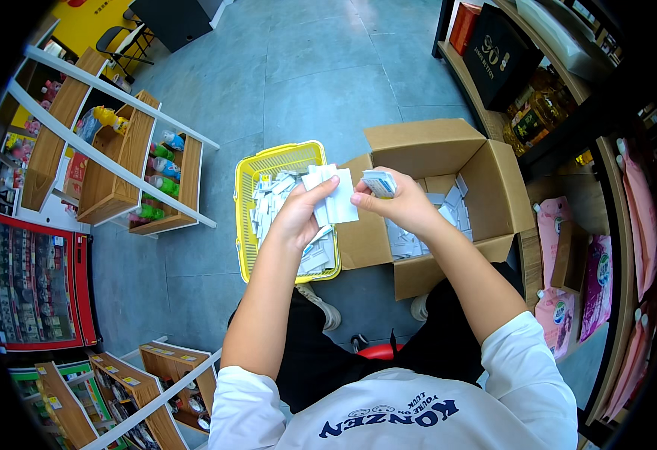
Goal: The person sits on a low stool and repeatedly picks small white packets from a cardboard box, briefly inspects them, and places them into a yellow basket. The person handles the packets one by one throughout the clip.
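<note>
My left hand (pixel 303 211) holds several white cards (pixel 337 197), fanned a little, with the thumb on top. Close to their right edge, my right hand (pixel 398 197) grips a thick stack of small printed cards (pixel 380 183). Under my left hand stands a yellow plastic shopping basket (pixel 242 225) with many loose white cards or tags (pixel 272 194) in it. To its right is an open cardboard box (pixel 488 180), flaps spread, with more such cards (pixel 452 214) at its bottom. My right forearm reaches over the box's near side.
A wooden display rack (pixel 137 152) with bottles stands at left, above a red-framed display cabinet (pixel 84 281). Another rack (pixel 154 394) is at lower left. Shelving (pixel 530 247) with pink pouches and oil bottles (pixel 536 118) runs along the right. Grey tiled floor (pixel 317 84) lies ahead.
</note>
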Available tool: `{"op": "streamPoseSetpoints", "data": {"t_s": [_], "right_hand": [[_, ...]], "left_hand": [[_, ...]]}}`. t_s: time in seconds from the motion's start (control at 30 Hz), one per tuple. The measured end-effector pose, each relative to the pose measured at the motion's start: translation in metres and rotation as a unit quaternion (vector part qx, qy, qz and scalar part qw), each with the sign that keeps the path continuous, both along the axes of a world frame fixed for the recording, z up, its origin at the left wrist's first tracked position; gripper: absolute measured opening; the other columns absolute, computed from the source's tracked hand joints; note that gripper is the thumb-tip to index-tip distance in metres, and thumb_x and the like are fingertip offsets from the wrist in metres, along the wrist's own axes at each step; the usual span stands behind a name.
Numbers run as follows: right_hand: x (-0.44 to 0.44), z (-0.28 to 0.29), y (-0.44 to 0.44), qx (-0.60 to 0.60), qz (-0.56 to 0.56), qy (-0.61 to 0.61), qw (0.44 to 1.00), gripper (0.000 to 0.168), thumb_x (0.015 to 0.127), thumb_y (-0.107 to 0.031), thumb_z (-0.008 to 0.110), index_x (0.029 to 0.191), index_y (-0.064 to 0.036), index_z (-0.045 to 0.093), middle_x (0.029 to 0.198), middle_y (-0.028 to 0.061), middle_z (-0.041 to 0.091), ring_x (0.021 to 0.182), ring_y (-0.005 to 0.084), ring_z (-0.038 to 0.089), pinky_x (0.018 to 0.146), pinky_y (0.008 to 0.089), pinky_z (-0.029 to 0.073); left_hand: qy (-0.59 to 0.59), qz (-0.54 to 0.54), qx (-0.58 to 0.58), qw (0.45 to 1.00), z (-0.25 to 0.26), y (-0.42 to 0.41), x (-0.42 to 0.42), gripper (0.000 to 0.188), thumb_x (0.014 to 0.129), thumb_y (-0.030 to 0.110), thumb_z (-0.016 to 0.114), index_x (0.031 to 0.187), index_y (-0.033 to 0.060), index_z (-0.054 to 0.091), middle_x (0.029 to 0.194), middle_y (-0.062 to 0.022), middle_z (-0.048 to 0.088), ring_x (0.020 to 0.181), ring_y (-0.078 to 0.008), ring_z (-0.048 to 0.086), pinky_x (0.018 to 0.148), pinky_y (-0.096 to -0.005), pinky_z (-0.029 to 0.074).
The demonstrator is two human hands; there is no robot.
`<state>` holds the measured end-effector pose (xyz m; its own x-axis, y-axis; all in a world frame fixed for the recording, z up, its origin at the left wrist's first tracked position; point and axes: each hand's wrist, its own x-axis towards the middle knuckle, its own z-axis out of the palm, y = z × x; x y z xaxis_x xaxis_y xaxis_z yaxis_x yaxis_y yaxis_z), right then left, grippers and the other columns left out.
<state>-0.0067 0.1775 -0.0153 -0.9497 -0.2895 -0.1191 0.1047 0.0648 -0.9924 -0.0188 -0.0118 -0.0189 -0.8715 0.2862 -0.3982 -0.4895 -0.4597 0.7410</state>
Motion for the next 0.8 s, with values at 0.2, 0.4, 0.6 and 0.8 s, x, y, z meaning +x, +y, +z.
{"op": "streamPoseSetpoints", "data": {"t_s": [0.2, 0.4, 0.6, 0.8], "right_hand": [[-0.002, -0.005, 0.002, 0.068, -0.008, 0.033, 0.997, 0.027, 0.076, -0.021, 0.077, 0.090, -0.005, 0.060, 0.083, 0.0003, 0.060, 0.078, 0.0086, 0.056, 0.072, 0.0245, 0.046], [0.002, -0.017, -0.004, 0.095, 0.037, 0.075, 0.992, 0.052, 0.067, -0.036, 0.082, 0.095, -0.001, 0.056, 0.095, 0.0125, 0.059, 0.089, 0.0207, 0.058, 0.076, 0.0321, 0.048], [0.004, -0.016, -0.005, 0.149, 0.035, 0.063, 0.986, 0.048, 0.071, -0.030, 0.078, 0.101, -0.001, 0.055, 0.098, 0.0125, 0.059, 0.091, 0.0216, 0.058, 0.078, 0.0330, 0.047], [-0.002, -0.016, 0.003, 0.018, 0.020, -0.002, 1.000, 0.032, 0.075, -0.020, 0.071, 0.097, 0.000, 0.059, 0.090, 0.0076, 0.064, 0.075, 0.0136, 0.060, 0.068, 0.0285, 0.048]], "left_hand": [[0.018, -0.016, -0.031, 0.999, -0.006, 0.001, -0.001, 0.046, 0.086, 0.018, 0.066, 0.124, 0.0011, 0.047, 0.109, -0.0091, 0.059, 0.099, -0.0190, 0.060, 0.082, -0.0339, 0.052], [0.067, -0.058, -0.043, 0.995, -0.016, 0.009, 0.005, 0.048, 0.088, 0.024, 0.065, 0.126, 0.0026, 0.046, 0.107, -0.0075, 0.059, 0.095, -0.0165, 0.059, 0.079, -0.0320, 0.051], [0.047, -0.022, -0.044, 0.998, -0.017, 0.017, 0.010, 0.046, 0.090, 0.026, 0.061, 0.128, 0.0047, 0.044, 0.104, -0.0068, 0.059, 0.093, -0.0162, 0.059, 0.075, -0.0314, 0.051], [0.017, 0.009, -0.041, 0.999, -0.016, 0.015, 0.005, 0.035, 0.092, 0.023, 0.057, 0.121, 0.0048, 0.049, 0.108, -0.0117, 0.061, 0.089, -0.0209, 0.062, 0.073, -0.0334, 0.054]]}}
